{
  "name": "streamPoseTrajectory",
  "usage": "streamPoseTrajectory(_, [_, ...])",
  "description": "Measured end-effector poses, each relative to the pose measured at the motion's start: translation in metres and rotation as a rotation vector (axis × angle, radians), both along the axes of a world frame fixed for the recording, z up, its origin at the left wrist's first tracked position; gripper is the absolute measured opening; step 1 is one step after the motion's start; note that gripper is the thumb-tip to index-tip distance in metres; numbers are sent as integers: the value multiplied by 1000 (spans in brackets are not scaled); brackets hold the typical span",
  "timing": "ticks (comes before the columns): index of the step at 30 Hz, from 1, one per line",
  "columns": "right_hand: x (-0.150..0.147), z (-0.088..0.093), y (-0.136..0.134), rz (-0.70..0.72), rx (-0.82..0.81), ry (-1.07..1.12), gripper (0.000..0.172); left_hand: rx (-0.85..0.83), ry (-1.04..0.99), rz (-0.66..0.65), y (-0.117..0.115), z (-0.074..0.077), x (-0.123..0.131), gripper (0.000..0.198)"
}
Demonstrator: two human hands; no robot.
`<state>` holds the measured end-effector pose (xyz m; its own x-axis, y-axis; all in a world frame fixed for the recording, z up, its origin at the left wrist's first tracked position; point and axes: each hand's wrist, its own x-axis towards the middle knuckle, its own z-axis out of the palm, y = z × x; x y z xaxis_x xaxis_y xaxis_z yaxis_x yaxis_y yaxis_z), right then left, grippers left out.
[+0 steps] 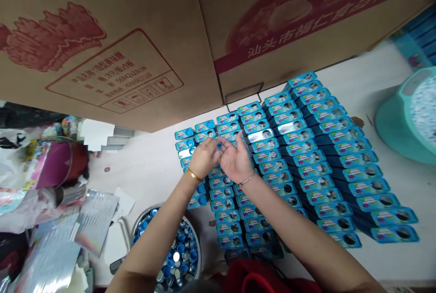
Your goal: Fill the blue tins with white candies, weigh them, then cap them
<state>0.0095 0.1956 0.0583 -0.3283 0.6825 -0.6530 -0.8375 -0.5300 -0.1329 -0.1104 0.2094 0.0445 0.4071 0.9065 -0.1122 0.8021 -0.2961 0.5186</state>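
Rows of blue tins (308,184) with round openings stand on the pale surface, and my hands are over their left part. My left hand (203,157) has its fingers closed on a small blue cap (219,146). Beside it, my right hand (235,161) is palm up, with fingers apart and fingertips close to the cap. Some tins at the left have blue caps in their openings, while others show open holes or pale contents. A metal bowl (198,256) full of blue and silver caps sits at the lower left, partly behind my left forearm.
Large cardboard boxes (153,7) stand along the back. A turquoise tub (391,120) with whitish contents is at the right. Silvery sheets (97,220), plastic bags and a purple container (56,163) lie at the left.
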Motion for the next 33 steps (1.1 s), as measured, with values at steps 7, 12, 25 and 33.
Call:
streamPoseTrajectory(7, [5,-18,1,25,68,-375,48,-199,353,331,66,-19,-4,13])
streamPoseTrajectory(12, [15,-29,-7,53,142,-458,49,-430,530,312,104,-35,-3,23])
streamPoseTrajectory(25, [-1,-11,-82,449,533,-891,36,-322,415,387,52,-3,-8,43])
streamPoseTrajectory(33, [-84,-4,-195,911,1113,-955,33,-166,63,809,-204,55,-165,26])
